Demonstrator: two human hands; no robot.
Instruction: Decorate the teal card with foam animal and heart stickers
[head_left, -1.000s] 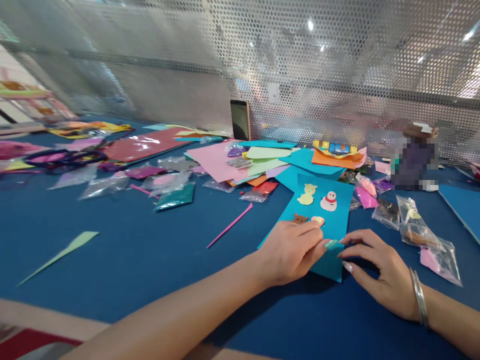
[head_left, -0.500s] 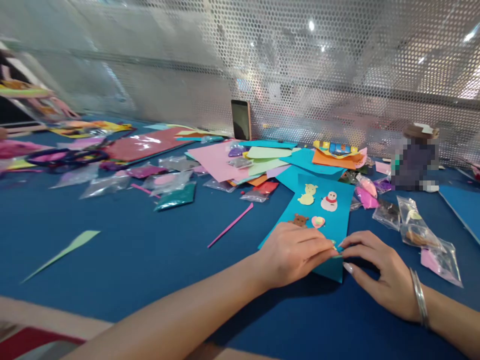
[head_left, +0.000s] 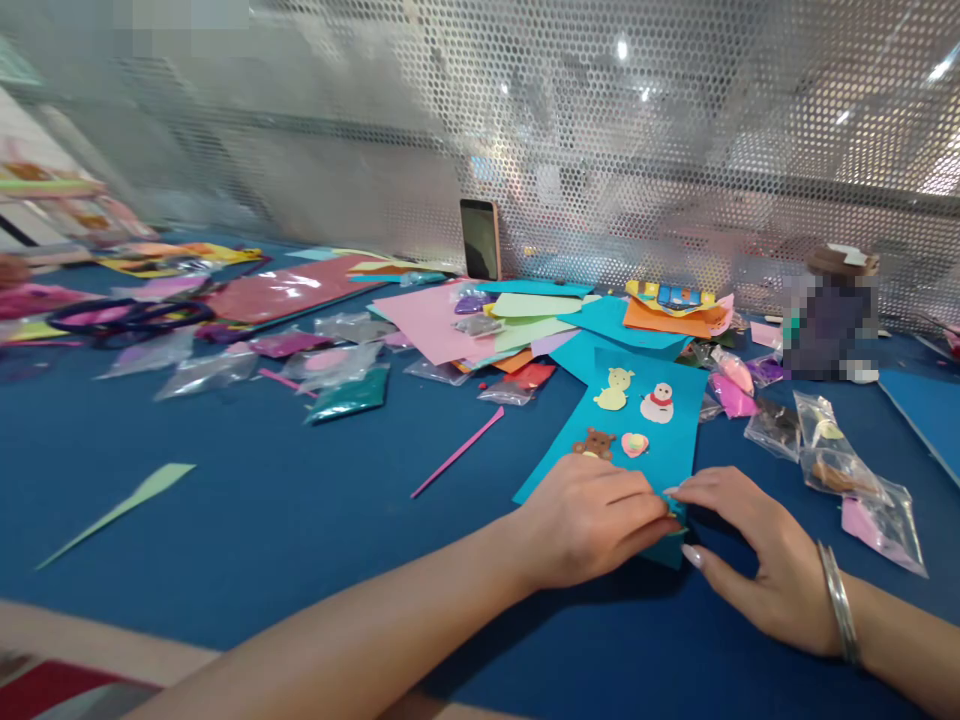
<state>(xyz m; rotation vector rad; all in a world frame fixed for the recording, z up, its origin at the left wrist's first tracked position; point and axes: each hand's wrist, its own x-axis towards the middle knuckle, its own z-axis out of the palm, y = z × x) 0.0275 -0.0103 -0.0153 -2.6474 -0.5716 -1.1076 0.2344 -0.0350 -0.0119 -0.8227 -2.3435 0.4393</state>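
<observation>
A blue paper sheet lies on the table in front of me. It bears a cream bear cutout, a snowman, a brown bear and a pink-and-cream heart. Over its lower part rests my left hand, closed, its fingertips pinched around a small piece too hidden to name. A bit of yellow shows by those fingertips. My right hand, wearing a silver bangle, meets the sheet's lower right edge, index finger and thumb apart, with nothing visible between them.
A pink clay tool and a pale green one lie to the left. Behind are coloured papers, clay packets, scissors and a phone propped against a perforated metal panel. More packets lie on the right.
My left hand has shifted slightly down, uncovering more of the brown bear. The right index finger has moved a little left over the sheet, and its thumb is slightly lower.
</observation>
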